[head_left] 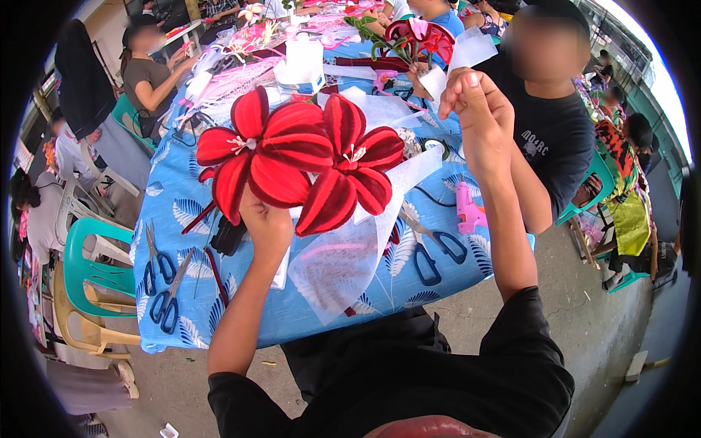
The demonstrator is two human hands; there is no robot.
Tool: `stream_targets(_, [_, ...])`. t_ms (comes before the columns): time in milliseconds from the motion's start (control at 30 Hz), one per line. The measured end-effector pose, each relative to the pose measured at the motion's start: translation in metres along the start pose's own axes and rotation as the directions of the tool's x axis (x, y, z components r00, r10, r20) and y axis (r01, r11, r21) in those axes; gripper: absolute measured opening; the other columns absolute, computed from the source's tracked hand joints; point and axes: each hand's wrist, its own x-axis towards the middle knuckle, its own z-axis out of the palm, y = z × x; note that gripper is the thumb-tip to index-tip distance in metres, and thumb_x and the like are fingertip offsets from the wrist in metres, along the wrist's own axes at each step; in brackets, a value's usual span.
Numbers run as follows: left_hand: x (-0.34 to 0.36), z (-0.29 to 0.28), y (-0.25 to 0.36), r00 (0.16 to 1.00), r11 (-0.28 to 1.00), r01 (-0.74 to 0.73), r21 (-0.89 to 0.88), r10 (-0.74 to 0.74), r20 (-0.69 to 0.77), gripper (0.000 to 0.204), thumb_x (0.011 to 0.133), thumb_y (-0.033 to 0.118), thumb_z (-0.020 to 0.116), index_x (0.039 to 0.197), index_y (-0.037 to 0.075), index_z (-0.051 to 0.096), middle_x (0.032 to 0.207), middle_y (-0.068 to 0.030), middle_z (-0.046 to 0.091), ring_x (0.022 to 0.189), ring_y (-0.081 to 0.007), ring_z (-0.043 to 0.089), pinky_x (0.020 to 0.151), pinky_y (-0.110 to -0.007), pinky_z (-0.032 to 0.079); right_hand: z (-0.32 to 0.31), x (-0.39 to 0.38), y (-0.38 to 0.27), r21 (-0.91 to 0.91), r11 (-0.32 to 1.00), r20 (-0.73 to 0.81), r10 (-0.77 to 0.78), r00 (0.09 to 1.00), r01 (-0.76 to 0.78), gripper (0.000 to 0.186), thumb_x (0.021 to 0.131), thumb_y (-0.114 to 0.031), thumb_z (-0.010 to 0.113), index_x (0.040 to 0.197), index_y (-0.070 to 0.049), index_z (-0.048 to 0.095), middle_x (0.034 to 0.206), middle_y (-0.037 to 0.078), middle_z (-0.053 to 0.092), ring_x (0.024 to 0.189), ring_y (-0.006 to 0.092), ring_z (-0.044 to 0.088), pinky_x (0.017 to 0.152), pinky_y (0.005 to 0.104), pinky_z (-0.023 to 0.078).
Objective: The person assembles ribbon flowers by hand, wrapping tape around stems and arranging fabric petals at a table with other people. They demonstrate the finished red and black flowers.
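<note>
Two big red fuzzy pipe-cleaner flowers (292, 157) with pale stamens are in front of me, above the table. My left hand (264, 223) is closed beneath the left bloom, gripping them from below; the petals hide most of the fingers and the stems. My right hand (478, 109) is raised to the right of the flowers, its fingers curled and pressed together. Whatever may be between those fingertips is too small to make out. A sheer white wrapping sheet (336, 274) lies under and beside the flowers, spreading toward the table's near edge.
Scissors (168, 299) with blue handles lie at the left, and another pair of scissors (431, 248) at the right. A pink glue gun (469, 208) stands near the right edge. Across the blue tablecloth (171, 190), a person (548, 124) holds dark red flowers (416, 40).
</note>
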Motion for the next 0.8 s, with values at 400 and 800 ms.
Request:
stream_targets(400, [-0.003, -0.003, -0.003, 0.999, 0.999, 0.035, -0.005, -0.035, 0.004, 0.036, 0.091, 0.013, 0.053, 0.121, -0.007, 0.051, 0.111, -0.0112, 0.062, 0.1, -0.016, 0.058, 0.087, -0.028, 0.044, 0.0, -0.001, 0.0, 0.105, 0.99, -0.02, 0.092, 0.996, -0.089, 0.039, 0.099, -0.031, 0.042, 0.068, -0.008, 0.04, 0.065, 0.002, 0.038, 0.057, 0.0113, 0.039, 0.06, 0.0284, 0.042])
stream_targets(800, [-0.002, -0.004, -0.001, 1.0, 0.997, 0.014, 0.077, -0.016, 0.017, 0.038, 0.091, 0.012, 0.053, 0.124, -0.005, 0.05, 0.119, -0.0128, 0.058, 0.109, -0.0181, 0.054, 0.094, -0.031, 0.041, 0.024, -0.019, 0.013, -0.463, 0.883, 0.123, -0.018, 0.992, 0.074, 0.043, 0.078, -0.002, 0.068, 0.117, -0.003, 0.051, 0.116, 0.012, 0.055, 0.099, 0.0217, 0.057, 0.075, 0.0291, 0.048])
